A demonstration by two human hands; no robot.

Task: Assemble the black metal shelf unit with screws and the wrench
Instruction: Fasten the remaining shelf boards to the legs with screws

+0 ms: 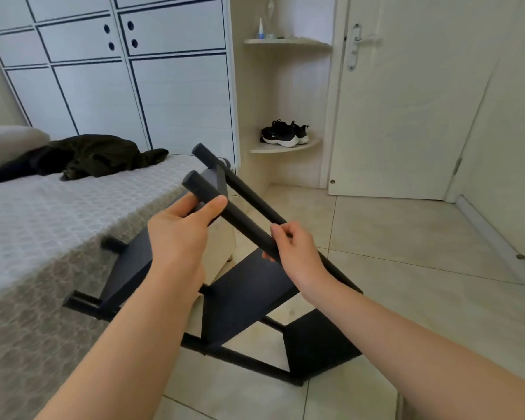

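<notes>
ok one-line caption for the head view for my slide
Left hand and right hand grip the posts of a tilted black shelf unit beside a bed.

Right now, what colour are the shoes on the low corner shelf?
The shoes are black with white soles; head view.
</notes>
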